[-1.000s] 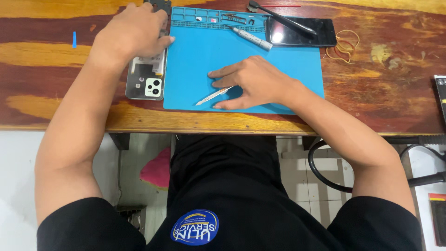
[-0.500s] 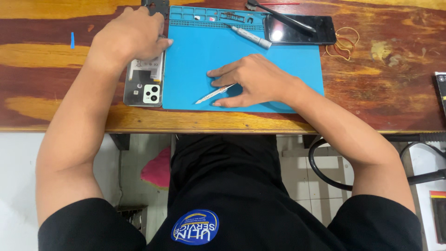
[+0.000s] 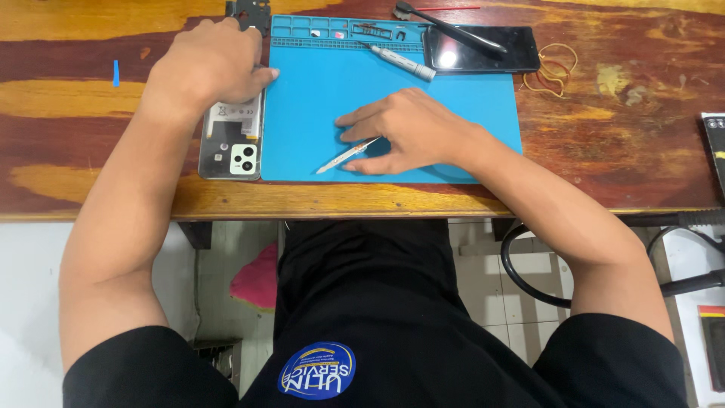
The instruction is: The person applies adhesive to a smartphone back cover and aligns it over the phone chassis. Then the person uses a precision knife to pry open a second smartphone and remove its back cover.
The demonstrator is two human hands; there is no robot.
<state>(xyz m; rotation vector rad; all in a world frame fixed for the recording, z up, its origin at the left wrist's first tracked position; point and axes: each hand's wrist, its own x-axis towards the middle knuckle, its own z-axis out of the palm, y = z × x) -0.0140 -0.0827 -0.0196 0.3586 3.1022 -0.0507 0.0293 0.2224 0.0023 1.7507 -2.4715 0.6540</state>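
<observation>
My left hand (image 3: 211,68) lies palm down on an opened phone (image 3: 232,155), which rests back up on the wooden table just left of a blue work mat (image 3: 317,91). The hand covers the phone's upper half; the camera end shows below it. My right hand (image 3: 411,132) rests on the mat with its fingers laid over metal tweezers (image 3: 341,158), whose tip points left toward the phone.
At the mat's far edge lie a grey pen-shaped screwdriver (image 3: 404,62), a black phone screen (image 3: 483,49) with a dark tool (image 3: 445,26) across it, and a black frame part (image 3: 249,13). Rubber bands (image 3: 551,64) lie to the right, a small blue pick (image 3: 115,72) to the left.
The phone has slid slightly toward the table's near edge under my left hand. My right hand has stayed on the tweezers.
</observation>
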